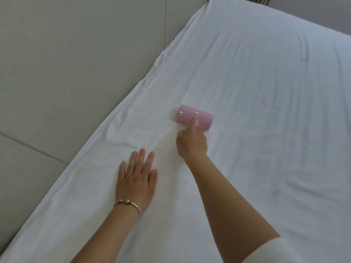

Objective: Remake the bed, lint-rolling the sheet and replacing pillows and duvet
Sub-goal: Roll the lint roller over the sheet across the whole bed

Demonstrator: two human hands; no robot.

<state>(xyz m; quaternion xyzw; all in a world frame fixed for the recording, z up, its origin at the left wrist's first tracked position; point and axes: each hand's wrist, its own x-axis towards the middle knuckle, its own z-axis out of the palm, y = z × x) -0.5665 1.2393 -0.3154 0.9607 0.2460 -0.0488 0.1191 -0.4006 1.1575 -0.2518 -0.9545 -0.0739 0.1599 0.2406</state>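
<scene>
You're lint-rolling — right hand [191, 144] gripping the pink roller [195, 118], left hand [137, 179] flat, fingers straight on the sheet [266, 130] — next, roll farther.

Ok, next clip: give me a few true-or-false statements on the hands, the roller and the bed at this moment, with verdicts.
1. The left hand lies flat on the sheet, fingers straight. True.
2. The right hand holds the pink roller lifted clear of the sheet. False: the roller rests on the sheet, with the forefinger on top of it.
3. A bracelet is on the left wrist. True.
4. Pillows lie on the sheet beside the roller. False: no pillows are in view, only bare creased sheet.
5. The roller is nearer the right hand than the left. True.
6. The left hand touches the roller. False: it lies apart from it, nearer the bed's edge.
</scene>
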